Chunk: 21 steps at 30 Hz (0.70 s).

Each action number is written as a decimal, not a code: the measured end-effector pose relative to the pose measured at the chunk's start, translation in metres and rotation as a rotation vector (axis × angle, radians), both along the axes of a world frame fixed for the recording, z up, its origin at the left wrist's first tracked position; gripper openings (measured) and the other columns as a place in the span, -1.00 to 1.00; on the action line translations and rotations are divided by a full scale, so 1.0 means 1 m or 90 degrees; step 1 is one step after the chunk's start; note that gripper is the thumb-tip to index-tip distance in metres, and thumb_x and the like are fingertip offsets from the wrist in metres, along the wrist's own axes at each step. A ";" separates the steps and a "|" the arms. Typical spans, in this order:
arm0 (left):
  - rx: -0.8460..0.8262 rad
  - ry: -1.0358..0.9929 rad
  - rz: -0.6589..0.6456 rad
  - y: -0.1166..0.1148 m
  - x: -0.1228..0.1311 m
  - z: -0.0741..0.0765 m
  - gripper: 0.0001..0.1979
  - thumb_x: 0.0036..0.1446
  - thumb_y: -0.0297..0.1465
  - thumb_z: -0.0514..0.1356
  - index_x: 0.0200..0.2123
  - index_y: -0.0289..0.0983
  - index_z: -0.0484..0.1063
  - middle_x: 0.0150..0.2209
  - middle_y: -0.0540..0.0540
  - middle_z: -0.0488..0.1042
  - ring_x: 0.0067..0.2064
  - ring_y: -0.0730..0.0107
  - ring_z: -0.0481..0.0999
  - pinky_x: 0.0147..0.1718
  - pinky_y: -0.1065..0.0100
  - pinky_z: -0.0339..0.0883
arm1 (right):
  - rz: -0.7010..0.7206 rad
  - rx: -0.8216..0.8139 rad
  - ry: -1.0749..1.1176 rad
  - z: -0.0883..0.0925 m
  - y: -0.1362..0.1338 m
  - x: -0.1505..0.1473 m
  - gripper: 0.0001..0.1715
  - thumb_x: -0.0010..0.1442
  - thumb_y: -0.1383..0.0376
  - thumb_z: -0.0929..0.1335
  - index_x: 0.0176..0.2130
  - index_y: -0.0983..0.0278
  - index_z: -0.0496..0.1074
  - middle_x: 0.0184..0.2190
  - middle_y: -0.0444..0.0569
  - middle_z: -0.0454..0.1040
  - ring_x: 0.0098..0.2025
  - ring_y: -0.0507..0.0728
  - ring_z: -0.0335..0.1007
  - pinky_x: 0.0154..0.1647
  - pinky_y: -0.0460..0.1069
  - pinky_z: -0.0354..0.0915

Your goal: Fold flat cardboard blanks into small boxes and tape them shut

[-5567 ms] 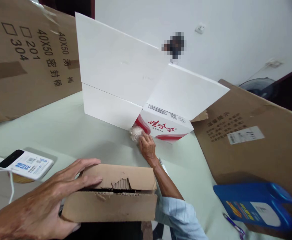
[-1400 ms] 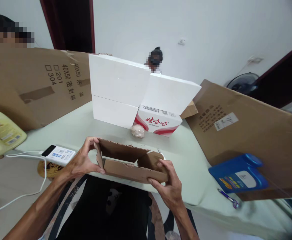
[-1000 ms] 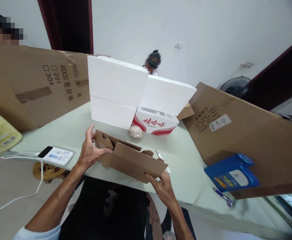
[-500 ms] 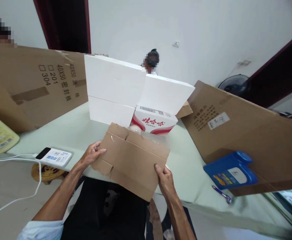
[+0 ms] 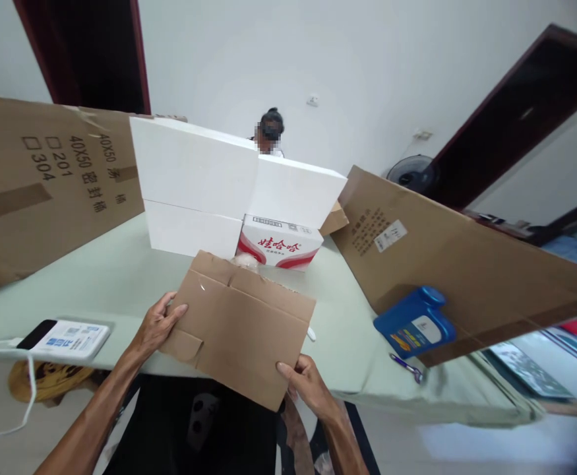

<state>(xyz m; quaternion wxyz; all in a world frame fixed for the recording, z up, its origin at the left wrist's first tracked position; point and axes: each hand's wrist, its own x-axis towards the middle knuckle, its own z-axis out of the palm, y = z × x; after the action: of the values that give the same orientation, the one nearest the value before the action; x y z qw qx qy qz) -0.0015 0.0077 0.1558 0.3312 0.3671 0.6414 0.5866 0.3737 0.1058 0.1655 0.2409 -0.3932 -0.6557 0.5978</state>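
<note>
A flat brown cardboard sheet is held tilted over the table's near edge, creased near its far side, with a cut flap at lower left. My left hand grips its left edge, thumb on top. On the right edge my right hand is closed, its thumb on the face and the fingers underneath. Just beyond the sheet lies a clear plastic-looking bundle, partly hidden by it. A small white object shows beside the sheet's right edge.
White panels and a red-and-white carton stand at the back. Large cardboard pieces flank the table. A blue bottle and a purple razor-like item lie right; a white power bank lies left. A person is behind.
The view has swung to the right, so things appear farther left. Both hands keep hold of the cardboard sheet, and its tilt is about the same.
</note>
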 end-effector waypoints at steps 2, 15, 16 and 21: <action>0.000 0.014 -0.001 0.002 0.003 -0.001 -0.13 -0.05 0.32 0.39 0.06 -0.25 0.49 -0.21 -0.15 0.72 -0.20 0.02 0.71 -0.30 0.27 0.55 | 0.010 0.006 -0.014 0.001 -0.005 0.003 -0.17 0.01 -0.44 0.49 -0.56 0.23 0.35 -0.71 -0.23 0.20 -0.69 -0.03 0.07 -0.64 -0.09 -0.02; -0.024 0.152 -0.066 0.014 0.024 -0.029 -0.38 0.05 0.18 0.35 -0.06 -0.20 0.62 -0.30 -0.11 0.67 -0.27 0.10 0.63 -0.29 0.23 0.50 | -0.319 0.257 -0.098 0.029 0.003 0.069 -0.19 0.11 -0.36 0.46 -0.70 0.20 0.33 -0.74 -0.12 0.24 -0.63 0.06 0.15 -0.57 -0.02 0.14; -0.025 0.163 -0.055 0.013 0.025 -0.034 -0.40 0.06 0.17 0.35 -0.08 -0.18 0.63 -0.31 -0.10 0.66 -0.29 0.13 0.62 -0.32 0.25 0.47 | -0.385 0.296 -0.113 0.031 0.009 0.077 -0.20 0.11 -0.35 0.46 -0.70 0.19 0.34 -0.74 -0.10 0.26 -0.62 0.07 0.17 -0.57 0.00 0.16; -0.012 0.266 -0.011 0.003 0.035 -0.060 -0.50 0.19 0.13 0.25 -0.14 -0.17 0.61 -0.39 -0.03 0.58 -0.40 0.22 0.55 -0.36 0.28 0.45 | -0.577 0.449 -0.202 0.030 0.055 0.109 -0.20 0.22 -0.36 0.34 -0.69 0.16 0.35 -0.71 0.01 0.37 -0.57 0.17 0.31 -0.51 0.05 0.25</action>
<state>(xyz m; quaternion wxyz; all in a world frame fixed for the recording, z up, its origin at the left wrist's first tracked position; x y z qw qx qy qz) 0.0339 0.0110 0.0958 0.1990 0.4832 0.6986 0.4888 0.4829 0.1606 0.1955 0.4869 -0.6146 -0.6099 0.1152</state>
